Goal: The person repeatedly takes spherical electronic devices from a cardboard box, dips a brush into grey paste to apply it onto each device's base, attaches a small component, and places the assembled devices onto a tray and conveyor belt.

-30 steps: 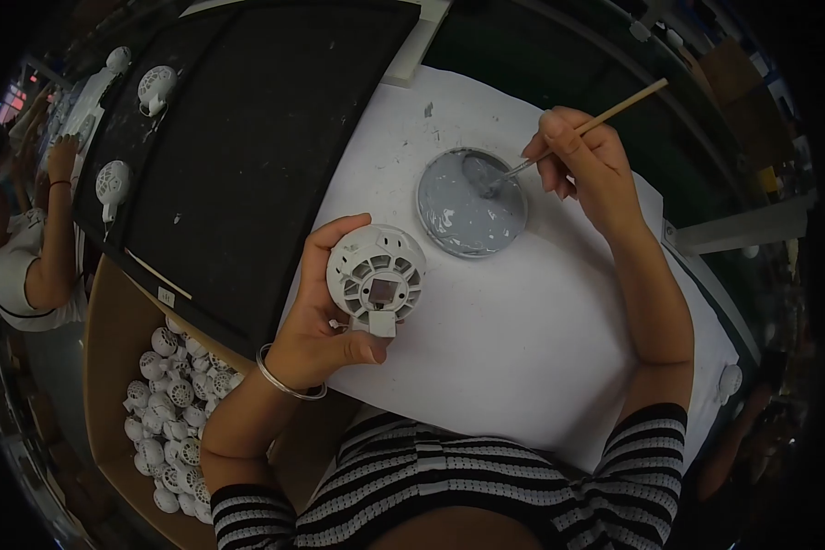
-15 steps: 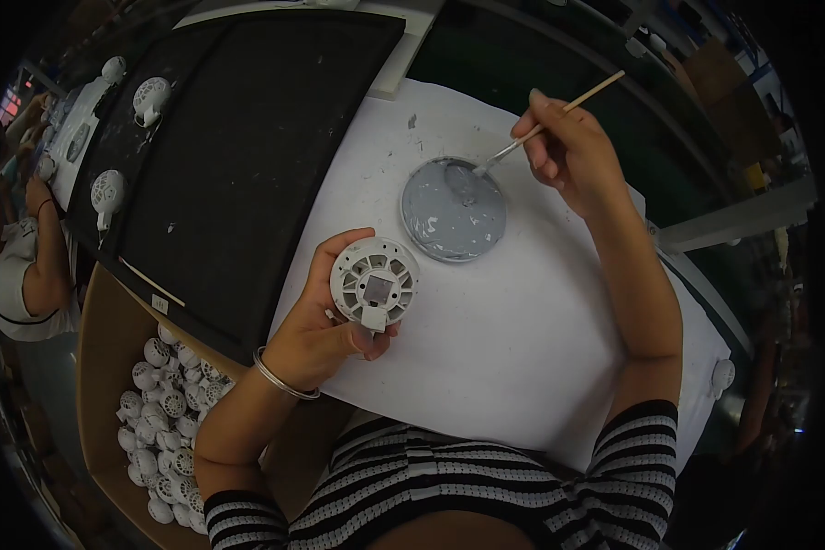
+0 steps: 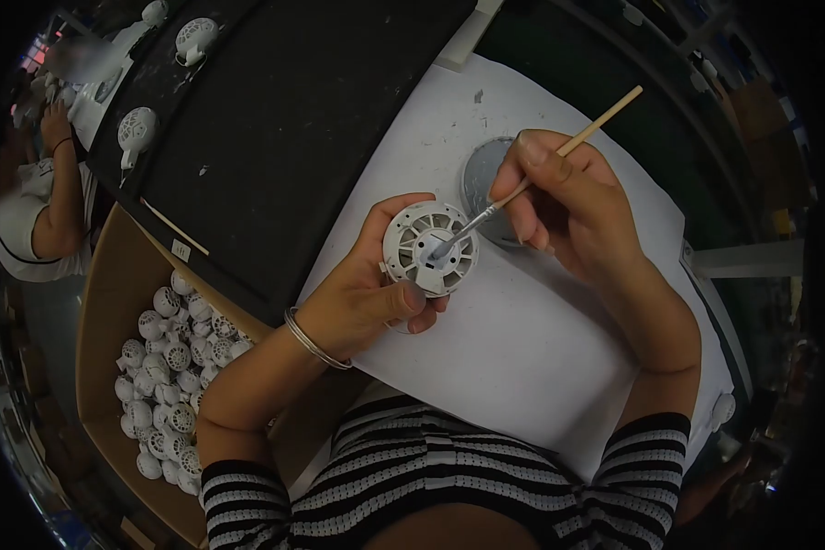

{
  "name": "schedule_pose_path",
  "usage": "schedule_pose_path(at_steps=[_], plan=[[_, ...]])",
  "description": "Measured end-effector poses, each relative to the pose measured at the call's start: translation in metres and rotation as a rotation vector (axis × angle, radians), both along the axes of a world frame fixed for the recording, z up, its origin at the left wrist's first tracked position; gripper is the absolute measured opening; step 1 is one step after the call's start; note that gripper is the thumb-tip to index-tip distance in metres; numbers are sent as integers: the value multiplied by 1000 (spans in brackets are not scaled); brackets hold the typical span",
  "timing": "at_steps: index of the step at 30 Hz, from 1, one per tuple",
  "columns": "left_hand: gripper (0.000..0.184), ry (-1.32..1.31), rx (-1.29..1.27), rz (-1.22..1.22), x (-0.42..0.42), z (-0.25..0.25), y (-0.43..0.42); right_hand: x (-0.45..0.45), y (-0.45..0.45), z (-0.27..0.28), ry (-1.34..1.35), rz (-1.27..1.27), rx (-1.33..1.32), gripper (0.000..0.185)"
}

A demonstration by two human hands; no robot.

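My left hand (image 3: 362, 298) is wrapped round a white slotted round housing (image 3: 401, 246), its open-spoked face turned up toward me. Between the thumb and fingers of my right hand (image 3: 577, 202) is a slim paintbrush (image 3: 605, 116) with a wooden handle. Its bristles touch the square patch in the middle of the housing, where some grey paste shows. Behind my right hand, partly covered by it, stands a round tub of grey paste (image 3: 478, 170) on the white paper.
To the left lies a black belt (image 3: 284, 119) carrying several white housings (image 3: 137, 130) and a thin stick (image 3: 174, 226). Below it a cardboard box (image 3: 110, 302) holds many similar white housings (image 3: 176, 355). White paper (image 3: 513, 348) covers the table. A person (image 3: 50, 220) is at the far left.
My right hand has brought the paintbrush from the paste tub down and left onto the housing's centre. In the picture, my left hand and the housing sit further right and slightly higher.
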State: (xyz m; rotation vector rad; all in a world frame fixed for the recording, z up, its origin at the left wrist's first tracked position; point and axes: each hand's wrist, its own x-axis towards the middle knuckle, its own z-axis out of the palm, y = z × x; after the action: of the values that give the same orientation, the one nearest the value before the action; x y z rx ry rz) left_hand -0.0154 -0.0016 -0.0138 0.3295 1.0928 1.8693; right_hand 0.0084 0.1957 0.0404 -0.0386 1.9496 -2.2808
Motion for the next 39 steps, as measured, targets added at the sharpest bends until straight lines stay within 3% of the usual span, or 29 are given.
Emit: schedule_pose_path(at_steps=[4, 6, 8, 10, 14, 16, 19, 21, 22, 23, 25, 29, 31, 34, 37, 39], plan=[[99, -13, -23, -30, 0, 1, -2, 3, 1, -10, 92, 21, 113, 30], [100, -11, -34, -25, -1, 3, -1, 3, 2, -15, 544, 76, 288, 28], [100, -4, -47, -22, -1, 2, 0, 4, 6, -7, 560, 87, 214, 27], [84, -100, 119, -22, -3, -2, 0, 5, 10, -3, 577, 98, 136, 27], [87, -111, 89, -15, -6, -2, -4, 2, 6, -11, 327, 100, -163, 27], [94, 41, 38, 103, -6, -4, -2, 7, -2, -18, 246, 120, -309, 27], [100, 217, -17, 210, -6, -1, -1, 17, -13, -23, 424, 5, -163, 19], [100, 289, -11, 232, -5, -2, 0, 19, -13, -25, 777, 40, 549, 27], [100, 353, -6, 251, -4, -3, 0, 19, -15, -27, 826, 17, 710, 43], [100, 352, -5, 244, -4, -2, 0, 18, -18, -26, 822, 11, 713, 43], [100, 356, -82, 184, -4, 1, -1, 13, -21, -22, 565, -81, 534, 44], [97, 433, -99, 190, -1, -2, 1, 8, -22, -16, 393, -54, 521, 48], [86, 468, -50, 224, 1, -3, 1, 5, -22, -17, 320, -53, 565, 50], [71, 401, -82, 245, 1, 0, -1, 6, -25, -22, 367, -98, 554, 53], [55, 845, -57, 400, -2, 2, -11, 8, -23, -23, 673, -169, 485, 52], [55, 809, -113, 541, -22, 18, -32, 12, -10, -18, 724, -191, 421, 51]])
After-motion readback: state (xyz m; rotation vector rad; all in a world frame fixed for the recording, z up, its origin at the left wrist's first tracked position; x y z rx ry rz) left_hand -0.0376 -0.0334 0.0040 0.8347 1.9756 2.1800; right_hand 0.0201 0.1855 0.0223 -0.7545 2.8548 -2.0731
